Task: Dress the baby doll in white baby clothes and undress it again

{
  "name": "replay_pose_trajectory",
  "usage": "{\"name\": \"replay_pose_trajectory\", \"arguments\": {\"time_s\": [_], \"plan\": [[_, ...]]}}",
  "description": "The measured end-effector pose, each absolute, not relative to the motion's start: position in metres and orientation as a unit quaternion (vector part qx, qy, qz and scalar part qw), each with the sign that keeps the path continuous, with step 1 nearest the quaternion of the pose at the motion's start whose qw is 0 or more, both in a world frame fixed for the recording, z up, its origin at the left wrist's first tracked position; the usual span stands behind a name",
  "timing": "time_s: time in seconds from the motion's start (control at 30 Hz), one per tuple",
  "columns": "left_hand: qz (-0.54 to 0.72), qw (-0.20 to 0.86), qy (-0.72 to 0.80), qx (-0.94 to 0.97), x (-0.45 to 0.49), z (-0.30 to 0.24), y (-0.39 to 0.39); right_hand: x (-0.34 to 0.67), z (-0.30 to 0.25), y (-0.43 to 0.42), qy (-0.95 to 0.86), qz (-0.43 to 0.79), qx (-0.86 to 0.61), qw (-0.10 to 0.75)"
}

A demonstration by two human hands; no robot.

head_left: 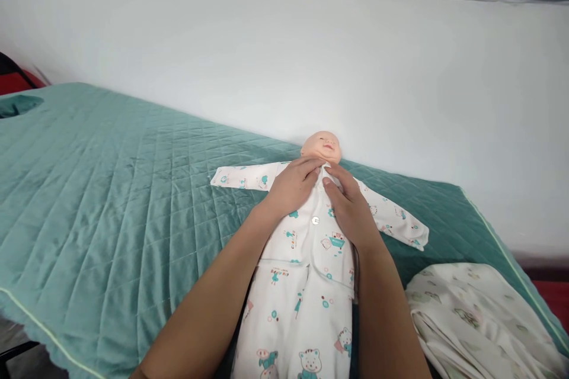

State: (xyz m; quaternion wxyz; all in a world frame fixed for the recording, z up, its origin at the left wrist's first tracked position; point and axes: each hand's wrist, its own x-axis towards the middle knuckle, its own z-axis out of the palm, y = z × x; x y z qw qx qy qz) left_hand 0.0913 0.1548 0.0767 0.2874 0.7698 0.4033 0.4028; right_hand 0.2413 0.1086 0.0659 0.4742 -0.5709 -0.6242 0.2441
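A baby doll (pixel 320 145) lies on its back, dressed in a white long-sleeved shirt (pixel 296 237) and matching trousers (pixel 293 320) with small animal prints. Both sleeves stretch out sideways. On the chest just below the collar rests my left hand (pixel 297 183), fingers extended and lying against the fabric. My right hand (pixel 349 198) lies across from it on the other side of the front opening, fingers spread and touching the cloth near the collar. One round button (pixel 315 220) shows below the hands. The upper part of the opening is partly covered by my fingers.
A green quilted cover (pixel 133 201) lies under the doll. Bunched white printed cloth (pixel 480 320) sits at the lower right. Behind the doll's head rises a white wall (pixel 284 59). Red items show at the far left and right edges.
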Motion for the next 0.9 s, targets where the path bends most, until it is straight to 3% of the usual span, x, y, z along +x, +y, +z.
{"name": "replay_pose_trajectory", "arguments": {"time_s": [0.27,0.6,0.9], "plan": [[0.391,0.29,0.396,0.779,0.09,0.076,0.156,0.24,0.068,0.107,-0.625,0.243,-0.572,0.472],[0.397,0.267,0.33,0.814,0.088,0.078,0.155,0.237,0.064,0.109,-0.524,0.266,-0.611,0.53],[0.431,0.287,0.355,0.779,0.09,0.079,0.151,0.239,0.056,0.111,-0.488,0.285,-0.553,0.612]]}}
